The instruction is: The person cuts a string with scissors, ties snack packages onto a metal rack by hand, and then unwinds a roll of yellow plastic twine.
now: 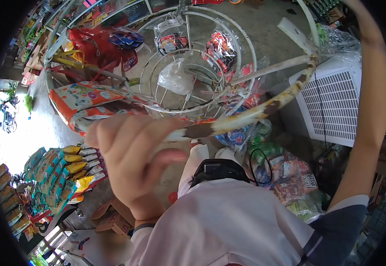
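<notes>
My left hand [133, 148] is at the near side of a round white metal display rack [242, 122] with rusty patches. Its fingers curl over the ring, the thumb sits apart below, and the hand is slightly blurred. Beside it, orange and white snack packets [80, 97] hang on the rack's left side. My right arm stretches up along the right edge, and its hand is cut off at the top. Inside the rack are a clear plastic bag [175, 77], red and black packets [222, 51] and more packets [172, 43]. A red plastic bag [88, 44] hangs at the upper left.
Teal and yellow snack packs [53, 173] hang at the left, above an open cardboard box [114, 217]. A white slatted appliance [330, 102] stands to the right. Bagged packets [295, 177] lie by my right side. Another person's white shirt [84, 244] shows at the lower left.
</notes>
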`<state>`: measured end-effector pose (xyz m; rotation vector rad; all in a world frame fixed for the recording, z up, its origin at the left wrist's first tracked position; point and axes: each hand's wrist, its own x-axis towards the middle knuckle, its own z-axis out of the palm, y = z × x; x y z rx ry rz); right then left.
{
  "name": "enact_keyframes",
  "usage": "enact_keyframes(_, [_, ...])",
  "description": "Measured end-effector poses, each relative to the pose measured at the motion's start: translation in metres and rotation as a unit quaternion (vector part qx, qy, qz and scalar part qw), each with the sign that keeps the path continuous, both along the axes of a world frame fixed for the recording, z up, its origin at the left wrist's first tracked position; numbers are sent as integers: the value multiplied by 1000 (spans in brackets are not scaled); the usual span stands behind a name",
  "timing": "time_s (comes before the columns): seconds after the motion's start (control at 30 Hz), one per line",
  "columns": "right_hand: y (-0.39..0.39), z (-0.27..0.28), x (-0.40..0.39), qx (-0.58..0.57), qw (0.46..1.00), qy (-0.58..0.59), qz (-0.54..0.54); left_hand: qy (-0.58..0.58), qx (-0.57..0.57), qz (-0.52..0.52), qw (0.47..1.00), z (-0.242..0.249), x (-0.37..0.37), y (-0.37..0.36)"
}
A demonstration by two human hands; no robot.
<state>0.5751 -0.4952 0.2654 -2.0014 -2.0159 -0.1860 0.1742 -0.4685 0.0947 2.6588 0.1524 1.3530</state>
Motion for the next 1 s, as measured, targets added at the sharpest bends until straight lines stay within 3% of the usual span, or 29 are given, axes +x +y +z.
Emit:
enact_keyframes(0.07, [-62,-14,27,60,992,102,-44,0,14,-10,1000,1,-3,18])
enact_keyframes(0.17, [-150,-82,72,181,907,340,-172,15,-13,18,1000,14,-7,28])
enact_keyframes(0.2, [-171,-114,88,176,900,334,-216,39,-56,59,996,25,-8,16])
enact_keyframes(0.3, [-211,-230,109,74,861,402,-302,2,-79,62,995,20,-24,36])
enact_keyframes(0.4, [-218,-329,114,-67,802,505,-312,-53,-154,122,979,8,-39,47])
enact_keyframes(0.43, [-211,-350,106,-83,799,504,-316,-78,-260,149,951,10,-41,43])
enact_keyframes(0.53, [-165,-415,103,-110,794,531,-274,-127,-273,259,918,13,-42,56])
enact_keyframes(0.63, [-97,-487,107,-112,771,539,-321,-108,-312,290,898,13,-67,73])
enact_keyframes(0.77, [-7,-625,123,11,819,435,-373,57,-324,415,849,45,-46,50])
enact_keyframes(0.8, [13,-649,123,-3,807,461,-368,101,-329,443,828,53,-43,45])
enact_keyframes(0.83, [28,-669,127,-19,794,484,-367,147,-339,467,804,63,-35,43])
enact_keyframes(0.87, [34,-681,134,-36,781,503,-368,85,-448,571,683,74,-8,43])
enact_keyframes(0.97, [49,-664,120,-150,757,517,-370,327,-290,537,722,66,0,55])
enact_keyframes(1.0, [62,-701,123,-180,773,474,-383,336,-282,505,743,67,7,56])
